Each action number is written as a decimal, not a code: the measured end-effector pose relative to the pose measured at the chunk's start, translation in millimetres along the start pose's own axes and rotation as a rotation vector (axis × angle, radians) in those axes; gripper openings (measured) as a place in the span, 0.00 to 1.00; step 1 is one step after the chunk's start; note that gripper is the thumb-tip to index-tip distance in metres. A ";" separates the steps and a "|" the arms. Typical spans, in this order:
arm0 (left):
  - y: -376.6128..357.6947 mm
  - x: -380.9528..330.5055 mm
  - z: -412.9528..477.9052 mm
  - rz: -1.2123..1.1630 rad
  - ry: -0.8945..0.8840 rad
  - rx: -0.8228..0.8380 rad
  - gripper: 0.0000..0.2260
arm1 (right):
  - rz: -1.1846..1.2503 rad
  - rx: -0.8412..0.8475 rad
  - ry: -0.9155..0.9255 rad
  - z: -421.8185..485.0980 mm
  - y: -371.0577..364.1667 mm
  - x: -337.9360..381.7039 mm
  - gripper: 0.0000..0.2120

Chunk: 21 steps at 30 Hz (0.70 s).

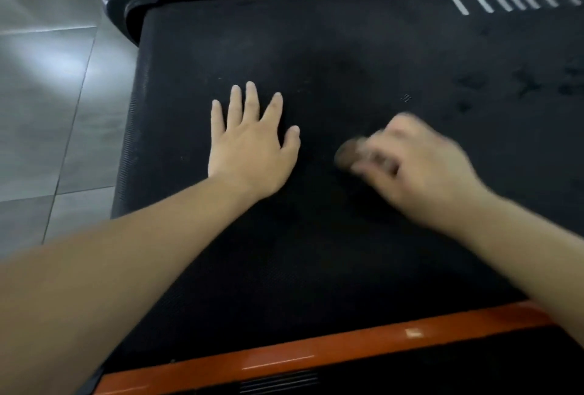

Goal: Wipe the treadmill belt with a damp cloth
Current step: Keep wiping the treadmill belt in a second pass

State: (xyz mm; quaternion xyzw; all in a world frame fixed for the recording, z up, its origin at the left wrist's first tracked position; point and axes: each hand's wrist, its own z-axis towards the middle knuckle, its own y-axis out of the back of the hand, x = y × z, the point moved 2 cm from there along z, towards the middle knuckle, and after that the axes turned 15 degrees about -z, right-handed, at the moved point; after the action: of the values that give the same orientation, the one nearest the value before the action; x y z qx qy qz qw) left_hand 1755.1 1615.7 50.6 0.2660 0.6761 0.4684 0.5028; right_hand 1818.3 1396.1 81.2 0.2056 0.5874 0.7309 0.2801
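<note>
Treadmill belt (316,46) takes the left hand (249,144), pressed flat with fingers straight and spread. The blurred right hand (420,167) curls round a small brownish cloth (346,152) at mid-belt — wiping looks under way — and the next stroke should probably carry toward the smudges (524,84) at right.

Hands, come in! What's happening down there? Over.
Left hand flat on belt. Right hand gripping brownish cloth, blurred. Smudges far right. Nothing seen blocking.

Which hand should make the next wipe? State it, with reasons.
Right. The right hand grips the blurred brownish cloth on the belt; the left hand lies flat on the belt, fingers spread, holding nothing.
</note>
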 end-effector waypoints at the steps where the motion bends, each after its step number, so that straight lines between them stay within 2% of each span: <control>1: -1.2 0.1 -0.5 0.016 0.001 -0.008 0.30 | -0.030 -0.012 -0.184 9.0 -0.3 -24.9 0.15; 2: -1.9 -0.3 -0.7 0.027 0.005 -0.009 0.30 | -0.028 -0.011 -0.340 12.4 -3.0 -39.3 0.14; 3: -2.2 -0.9 -0.7 0.035 0.008 -0.009 0.30 | -0.016 -0.033 -0.406 7.5 -6.1 -37.8 0.14; 4: -2.2 -1.9 -0.3 0.040 0.006 -0.011 0.30 | -0.026 -0.048 -0.366 0.3 -7.1 -22.4 0.14; 7: -2.2 -3.0 -0.4 0.060 0.008 -0.018 0.30 | 0.088 0.005 0.075 -28.1 -1.0 34.8 0.17; 8: -2.4 -2.9 -0.8 0.066 0.013 -0.015 0.30 | 0.072 0.023 0.134 -23.7 1.7 28.6 0.17; 9: -2.5 -2.9 -2.0 0.067 0.019 -0.012 0.30 | 0.014 0.007 0.082 -11.3 0.8 12.2 0.16; 12: -1.4 -3.0 -2.3 0.065 0.023 -0.011 0.30 | -0.057 -0.045 -0.405 25.2 -7.4 -50.4 0.14; 13: -1.0 -3.6 -2.6 0.063 0.020 -0.011 0.30 | -0.057 -0.057 -0.450 24.2 -10.9 -46.1 0.14; 14: 0.2 -4.2 -2.8 0.061 0.015 -0.010 0.30 | -0.076 -0.068 -0.391 20.4 -13.5 -30.0 0.14; 16: 1.2 -5.0 -3.4 0.055 0.005 -0.007 0.30 | -0.041 -0.052 -0.140 4.4 -14.7 9.2 0.13; 17: 1.1 -4.8 -3.6 0.052 0.003 -0.008 0.30 | -0.024 -0.031 -0.081 3.3 -14.9 10.6 0.13; 18: 1.0 -4.3 -3.8 0.051 -0.002 -0.004 0.30 | -0.035 -0.029 -0.118 10.0 -12.7 0.3 0.13; 21: 0.9 -2.9 -3.7 0.030 -0.072 0.013 0.28 | -0.084 -0.051 -0.543 44.3 -11.4 -51.4 0.14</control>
State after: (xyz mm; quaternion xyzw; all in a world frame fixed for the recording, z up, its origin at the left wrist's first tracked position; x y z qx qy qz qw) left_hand 1752.6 1612.3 52.9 0.2958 0.6565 0.4617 0.5180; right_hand 1887.1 1397.3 81.6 0.3623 0.4803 0.6513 0.4624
